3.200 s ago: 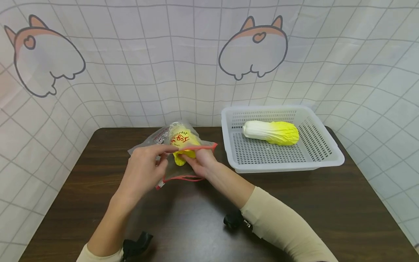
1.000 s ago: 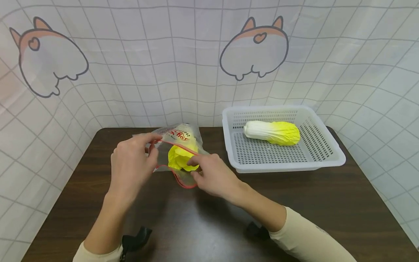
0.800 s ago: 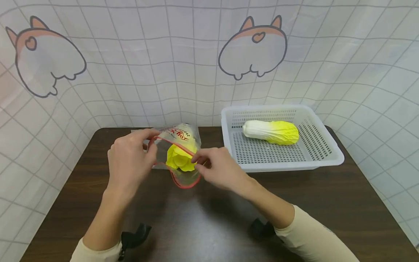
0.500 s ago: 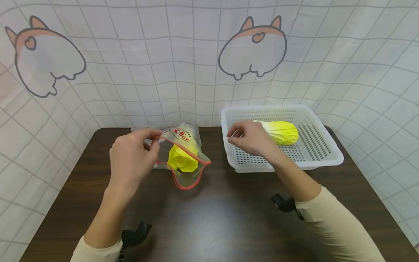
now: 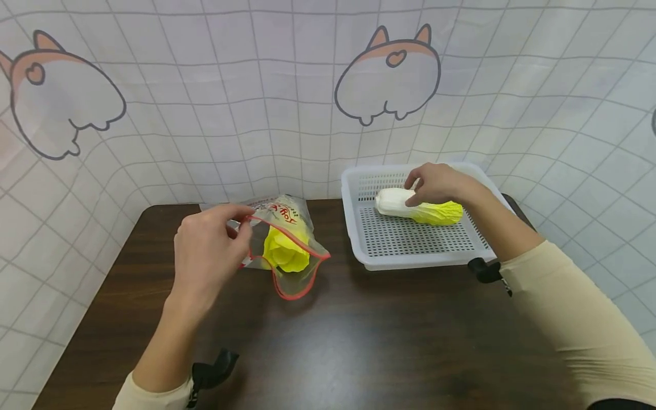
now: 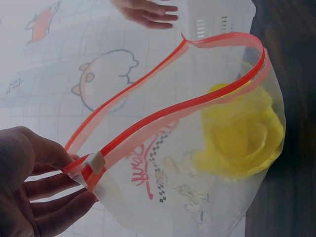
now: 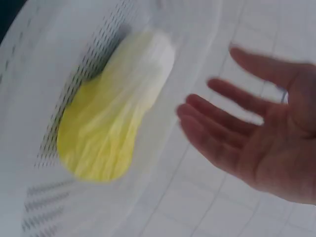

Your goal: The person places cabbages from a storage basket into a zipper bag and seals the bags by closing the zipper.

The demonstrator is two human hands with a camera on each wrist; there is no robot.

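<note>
My left hand (image 5: 207, 250) pinches one corner of a clear zip bag (image 6: 163, 207) beside its white slider (image 6: 96, 162). The bag's red-edged mouth gapes toward me, and a yellow leafy vegetable (image 5: 287, 250), likely a napa cabbage, lies inside, partly covered by the printed film. Over at the right, my right hand (image 5: 441, 182) hovers above a white-and-yellow napa cabbage (image 5: 394, 202) lying in the white basket (image 5: 379, 259). In the right wrist view, the fingers (image 7: 212, 131) of that hand are spread and apart from the cabbage (image 7: 108, 118).
A dark wooden table (image 5: 307, 353) carries the bag at centre left and the perforated basket at back right. Behind them hangs a white grid-patterned curtain (image 5: 230, 114) with cartoon prints. Black straps (image 5: 215, 370) are at both wrists.
My right hand has come out of the bag, briefly held its rim, let go and moved right over the basket. The left hand still holds the bag's corner, and the mouth gapes wider.
</note>
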